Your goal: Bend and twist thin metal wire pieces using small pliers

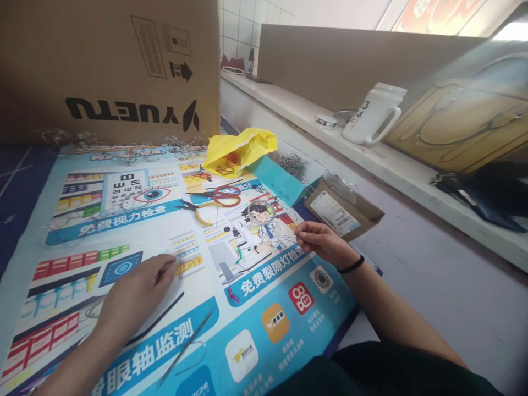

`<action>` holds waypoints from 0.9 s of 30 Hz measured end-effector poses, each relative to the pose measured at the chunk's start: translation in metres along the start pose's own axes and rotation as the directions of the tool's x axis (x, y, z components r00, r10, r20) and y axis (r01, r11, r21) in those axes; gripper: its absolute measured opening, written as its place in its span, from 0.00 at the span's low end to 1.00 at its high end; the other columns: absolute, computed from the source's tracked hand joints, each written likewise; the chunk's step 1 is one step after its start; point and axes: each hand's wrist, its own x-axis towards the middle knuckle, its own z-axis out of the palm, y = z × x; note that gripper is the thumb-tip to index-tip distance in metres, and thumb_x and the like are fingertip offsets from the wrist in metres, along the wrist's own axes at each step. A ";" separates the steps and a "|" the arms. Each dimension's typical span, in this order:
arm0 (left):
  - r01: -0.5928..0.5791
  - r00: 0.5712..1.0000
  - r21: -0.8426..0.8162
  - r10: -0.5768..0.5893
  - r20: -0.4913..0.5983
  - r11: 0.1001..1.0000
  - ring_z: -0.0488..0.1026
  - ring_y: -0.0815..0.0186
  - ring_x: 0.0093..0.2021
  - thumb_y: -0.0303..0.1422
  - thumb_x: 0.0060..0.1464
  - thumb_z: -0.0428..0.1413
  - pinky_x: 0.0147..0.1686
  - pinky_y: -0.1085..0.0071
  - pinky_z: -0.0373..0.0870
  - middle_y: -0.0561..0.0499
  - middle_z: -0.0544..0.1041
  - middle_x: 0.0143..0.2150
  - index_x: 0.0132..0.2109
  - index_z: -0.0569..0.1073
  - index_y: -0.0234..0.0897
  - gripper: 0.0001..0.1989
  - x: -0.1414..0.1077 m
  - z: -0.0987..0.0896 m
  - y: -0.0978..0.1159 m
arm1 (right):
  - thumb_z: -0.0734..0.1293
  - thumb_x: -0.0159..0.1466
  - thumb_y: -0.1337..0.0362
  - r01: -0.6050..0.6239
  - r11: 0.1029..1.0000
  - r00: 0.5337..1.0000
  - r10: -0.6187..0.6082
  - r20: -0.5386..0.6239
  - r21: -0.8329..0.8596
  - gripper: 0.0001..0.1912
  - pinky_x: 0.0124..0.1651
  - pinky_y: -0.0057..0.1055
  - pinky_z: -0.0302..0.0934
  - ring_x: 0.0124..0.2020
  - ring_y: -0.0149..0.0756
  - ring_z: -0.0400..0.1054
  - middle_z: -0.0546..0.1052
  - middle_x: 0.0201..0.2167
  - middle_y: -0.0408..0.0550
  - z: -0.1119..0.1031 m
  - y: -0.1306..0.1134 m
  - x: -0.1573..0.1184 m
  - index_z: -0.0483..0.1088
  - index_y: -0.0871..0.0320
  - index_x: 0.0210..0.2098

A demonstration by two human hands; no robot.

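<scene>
My left hand (150, 283) is low over the printed poster sheet (198, 297), its thumb and fingers pressed together. A faint thin strand shows near those fingertips; what they hold is too small to make out. My right hand (319, 240), with a black band at the wrist, pinches at the sheet's right side. Fine wire-like strands lie just left of its fingertips, but its hold is unclear. Between and beyond the hands are yellow-handled pliers (202, 213), red-handled scissors (225, 193) and a round clear ring-like piece (261, 211). A slim grey pointed tool (187, 346) lies in front.
A yellow bag (243, 151) stands by a turquoise box (280, 179) with metal pieces (292, 165). An opened brown carton (342, 212) is at right. The large cardboard box (111, 66) blocks the back left. A white mug (373, 113) sits on the ledge (445, 170).
</scene>
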 end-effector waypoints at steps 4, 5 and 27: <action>-0.019 1.000 -0.004 0.019 -0.005 1.000 0.73 0.59 0.40 0.45 0.55 0.43 0.34 0.69 0.65 0.52 0.77 0.43 0.44 0.69 0.46 0.16 0.000 0.001 -0.001 | 0.67 0.54 0.55 0.038 0.993 0.997 -0.045 -0.056 -0.113 0.15 0.24 0.24 0.54 0.21 0.24 0.59 0.69 0.24 0.41 0.002 0.003 0.002 0.68 0.59 0.36; -0.018 1.000 -0.005 0.018 -0.006 1.000 0.73 0.59 0.40 0.45 0.55 0.43 0.34 0.69 0.65 0.52 0.77 0.42 0.44 0.69 0.46 0.16 0.000 0.001 -0.001 | 0.66 0.55 0.55 0.042 0.981 0.996 -0.056 -0.072 -0.187 0.15 0.24 0.24 0.54 0.21 0.24 0.59 0.69 0.24 0.41 0.003 0.004 0.004 0.68 0.59 0.36; 0.144 0.954 -0.843 0.153 0.257 0.519 0.67 0.71 0.25 0.49 0.53 0.47 0.21 0.77 0.59 0.48 0.76 0.34 0.39 0.73 0.36 0.21 -0.040 -0.001 0.040 | 0.61 0.62 0.66 0.627 0.447 0.757 -0.545 0.362 -0.638 0.09 0.40 0.28 0.64 0.37 0.32 0.71 0.77 0.36 0.47 0.121 -0.023 0.004 0.71 0.58 0.39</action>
